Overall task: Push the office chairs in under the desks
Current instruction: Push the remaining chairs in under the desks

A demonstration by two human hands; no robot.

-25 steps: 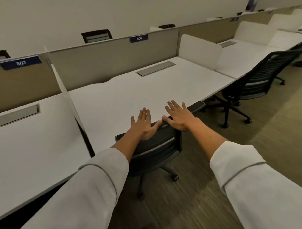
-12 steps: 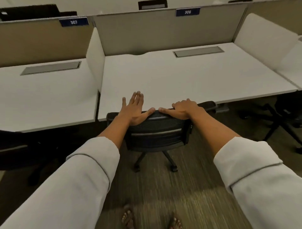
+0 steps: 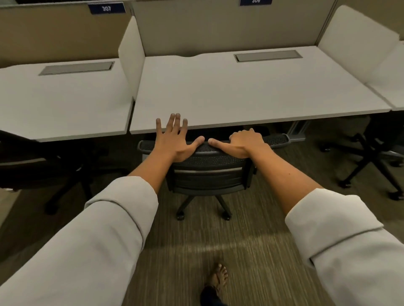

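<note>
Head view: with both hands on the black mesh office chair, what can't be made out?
- Black mesh office chair: its seat, hidden by the backrest and white desk.
- Right hand: fingers curl over the top edge, tips unseen.
- Blue desk label: cropped by the top edge.

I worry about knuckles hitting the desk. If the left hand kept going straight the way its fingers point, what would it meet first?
Probably nothing soon: the left hand rests on the chair back with fingers straight, their tips seemingly above the desk edge. They would likely pass over the bare top, though height is hard to judge.
</note>
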